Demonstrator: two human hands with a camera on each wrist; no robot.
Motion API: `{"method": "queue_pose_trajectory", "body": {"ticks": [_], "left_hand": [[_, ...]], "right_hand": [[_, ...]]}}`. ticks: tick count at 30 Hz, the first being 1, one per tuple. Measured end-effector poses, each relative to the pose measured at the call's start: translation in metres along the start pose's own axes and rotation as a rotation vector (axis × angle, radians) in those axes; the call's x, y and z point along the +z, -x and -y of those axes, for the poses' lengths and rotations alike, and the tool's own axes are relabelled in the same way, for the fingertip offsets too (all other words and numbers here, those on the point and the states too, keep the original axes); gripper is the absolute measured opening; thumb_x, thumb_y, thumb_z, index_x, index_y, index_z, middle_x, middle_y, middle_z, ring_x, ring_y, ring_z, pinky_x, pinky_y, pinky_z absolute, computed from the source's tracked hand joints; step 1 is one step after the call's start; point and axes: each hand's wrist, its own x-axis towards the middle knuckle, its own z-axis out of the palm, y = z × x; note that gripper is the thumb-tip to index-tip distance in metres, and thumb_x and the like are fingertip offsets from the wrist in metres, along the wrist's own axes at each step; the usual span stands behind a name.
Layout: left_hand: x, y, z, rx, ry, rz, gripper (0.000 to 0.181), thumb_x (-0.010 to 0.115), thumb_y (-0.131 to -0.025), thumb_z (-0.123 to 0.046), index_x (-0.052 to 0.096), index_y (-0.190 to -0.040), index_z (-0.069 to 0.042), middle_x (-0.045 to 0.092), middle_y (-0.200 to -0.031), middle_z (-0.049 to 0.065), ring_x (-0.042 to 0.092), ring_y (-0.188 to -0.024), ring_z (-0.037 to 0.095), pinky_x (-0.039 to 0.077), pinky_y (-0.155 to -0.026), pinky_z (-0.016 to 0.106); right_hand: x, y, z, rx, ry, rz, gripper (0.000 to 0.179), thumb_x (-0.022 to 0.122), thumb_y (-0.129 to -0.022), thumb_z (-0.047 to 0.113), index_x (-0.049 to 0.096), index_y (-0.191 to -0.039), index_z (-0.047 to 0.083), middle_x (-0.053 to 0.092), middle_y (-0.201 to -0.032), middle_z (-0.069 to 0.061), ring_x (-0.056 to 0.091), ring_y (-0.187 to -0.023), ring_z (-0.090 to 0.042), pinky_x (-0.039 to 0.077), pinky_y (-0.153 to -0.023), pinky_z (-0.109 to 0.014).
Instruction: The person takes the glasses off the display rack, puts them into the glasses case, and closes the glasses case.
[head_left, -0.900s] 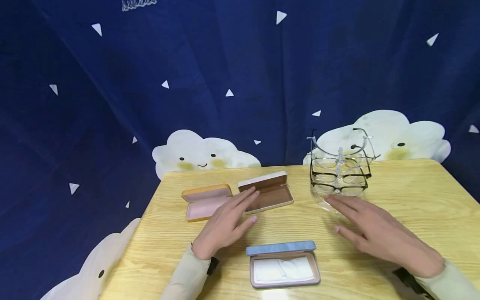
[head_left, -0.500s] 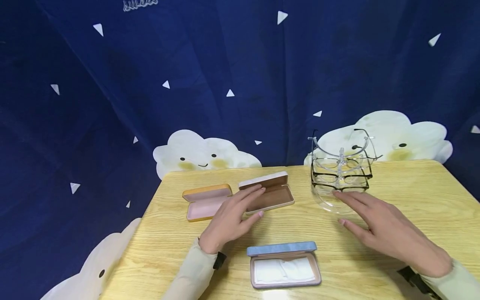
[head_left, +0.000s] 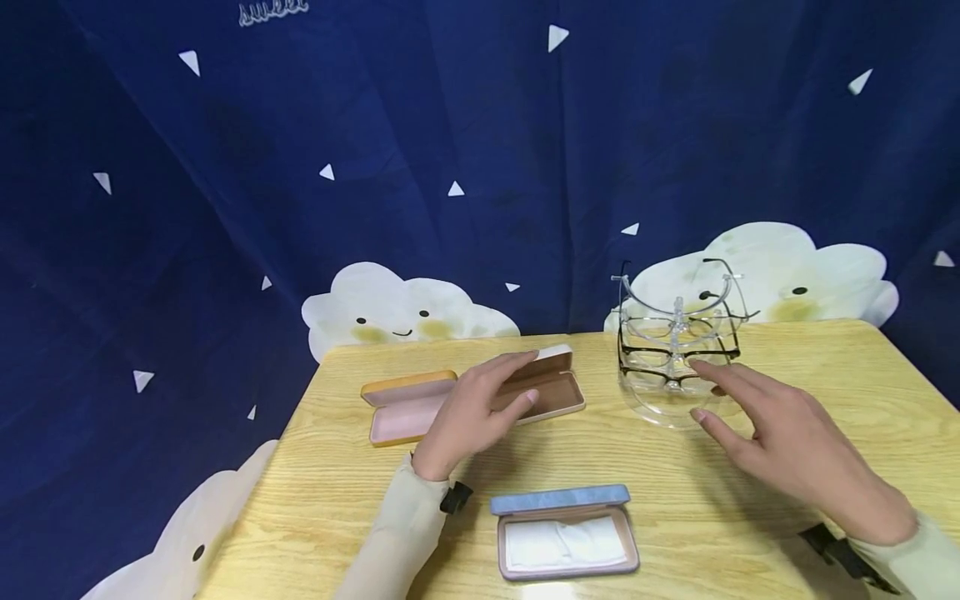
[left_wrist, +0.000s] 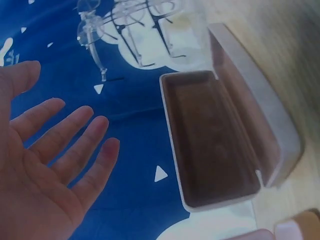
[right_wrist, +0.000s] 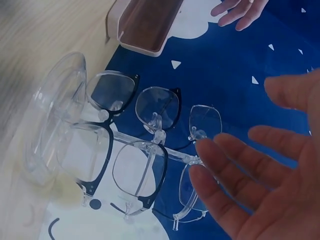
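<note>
My left hand (head_left: 471,417) hovers over the white glasses case (head_left: 553,395), which stands open with a brown lining. In the left wrist view the fingers of that hand (left_wrist: 55,165) are spread and relaxed, holding nothing, apart from the case (left_wrist: 210,140). At the right, my right hand (head_left: 802,442) is held in front of a clear display stand (head_left: 667,412) bearing several pairs of glasses. Its fingers are slightly bent with nothing between them. The lowest pair, black-rimmed glasses (head_left: 660,377), is nearest the fingertips. In the right wrist view, black half-rim glasses (right_wrist: 107,155) hang on the stand.
An orange glasses case (head_left: 405,423) with pink lining lies open at the left. Close to the front, a blue glasses case (head_left: 561,500) lies open with a white cloth (head_left: 566,542) inside. The wooden table (head_left: 315,508) ends at a dark blue curtain (head_left: 420,108).
My left hand has moved forward and right over the white case. My right hand has shifted slightly right and up toward the glasses on the stand. The cases stay put.
</note>
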Motion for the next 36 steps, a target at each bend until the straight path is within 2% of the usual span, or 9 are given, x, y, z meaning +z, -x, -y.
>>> {"method": "queue_pose_trajectory", "body": {"ticks": [7, 12, 14, 16, 19, 21, 25, 29, 36], "left_hand": [[-0.001, -0.014, -0.003, 0.014, 0.027, -0.028, 0.05, 0.064, -0.104, -0.037, 0.057, -0.151, -0.02, 0.066, -0.146, 0.001, 0.065, -0.132, 0.018, 0.054, -0.11, 0.04], [-0.002, -0.023, -0.003, 0.02, 0.042, -0.044, 0.05, 0.065, -0.104, -0.034, 0.057, -0.151, -0.018, 0.068, -0.142, 0.002, 0.068, -0.124, 0.02, 0.058, -0.099, 0.04], [-0.003, -0.027, -0.003, 0.018, 0.046, -0.053, 0.05, 0.065, -0.103, -0.032, 0.057, -0.151, -0.018, 0.068, -0.142, 0.002, 0.068, -0.123, 0.019, 0.059, -0.098, 0.039], [-0.003, -0.031, -0.003, 0.018, 0.047, -0.066, 0.05, 0.066, -0.103, -0.031, 0.057, -0.151, -0.019, 0.068, -0.143, 0.003, 0.068, -0.123, 0.018, 0.059, -0.097, 0.038], [-0.002, -0.036, -0.005, 0.025, 0.054, -0.079, 0.049, 0.065, -0.104, -0.03, 0.057, -0.151, -0.02, 0.067, -0.144, 0.004, 0.069, -0.123, 0.02, 0.06, -0.097, 0.039], [-0.001, -0.04, -0.006, 0.027, 0.065, -0.08, 0.049, 0.064, -0.104, -0.031, 0.056, -0.151, -0.021, 0.066, -0.146, 0.003, 0.069, -0.123, 0.02, 0.06, -0.097, 0.04], [0.002, -0.049, -0.009, 0.012, 0.129, -0.067, 0.047, 0.063, -0.105, -0.034, 0.057, -0.151, -0.022, 0.065, -0.147, 0.001, 0.069, -0.125, 0.019, 0.059, -0.1, 0.04], [0.007, -0.057, -0.007, -0.016, 0.218, -0.061, 0.046, 0.063, -0.105, -0.032, 0.059, -0.149, -0.019, 0.064, -0.148, 0.002, 0.069, -0.126, 0.021, 0.059, -0.103, 0.042], [0.015, -0.065, -0.003, -0.055, 0.289, -0.031, 0.044, 0.062, -0.106, -0.032, 0.059, -0.148, -0.02, 0.065, -0.147, 0.003, 0.068, -0.126, 0.023, 0.058, -0.104, 0.047]], "right_hand": [[-0.005, -0.006, -0.008, 0.015, 0.004, -0.108, 0.06, 0.087, -0.078, 0.015, 0.068, -0.134, 0.007, 0.077, -0.112, -0.007, 0.072, -0.084, -0.028, 0.052, -0.068, -0.033], [-0.011, -0.01, -0.015, 0.069, -0.011, -0.153, 0.063, 0.086, -0.075, 0.01, 0.068, -0.135, 0.007, 0.077, -0.118, -0.01, 0.072, -0.08, -0.028, 0.049, -0.072, -0.017], [-0.014, -0.011, -0.018, 0.09, -0.015, -0.167, 0.062, 0.086, -0.075, 0.009, 0.068, -0.135, 0.007, 0.077, -0.119, -0.013, 0.071, -0.078, -0.021, 0.047, -0.072, -0.01], [-0.016, -0.013, -0.021, 0.105, -0.025, -0.182, 0.06, 0.086, -0.076, 0.009, 0.069, -0.133, 0.007, 0.077, -0.117, -0.015, 0.068, -0.079, -0.005, 0.045, -0.071, -0.006], [-0.018, -0.014, -0.026, 0.126, -0.036, -0.197, 0.057, 0.084, -0.077, 0.008, 0.069, -0.132, 0.006, 0.076, -0.113, -0.017, 0.052, -0.087, 0.021, 0.043, -0.069, -0.002], [-0.019, -0.015, -0.03, 0.136, -0.042, -0.206, 0.056, 0.083, -0.078, 0.008, 0.069, -0.131, 0.005, 0.076, -0.111, -0.017, 0.04, -0.091, 0.031, 0.043, -0.068, -0.001], [-0.02, -0.017, -0.035, 0.168, -0.033, -0.217, 0.052, 0.081, -0.082, 0.01, 0.068, -0.132, 0.004, 0.076, -0.11, -0.019, 0.033, -0.094, 0.036, 0.041, -0.067, 0.001], [-0.02, -0.021, -0.039, 0.209, -0.049, -0.22, 0.049, 0.079, -0.086, 0.012, 0.068, -0.133, 0.004, 0.076, -0.11, -0.021, 0.035, -0.092, 0.037, 0.039, -0.067, 0.002], [-0.018, -0.032, -0.043, 0.272, -0.101, -0.226, 0.047, 0.078, -0.088, 0.012, 0.068, -0.132, 0.003, 0.075, -0.107, -0.025, 0.039, -0.083, 0.038, 0.038, -0.067, 0.005]]}}
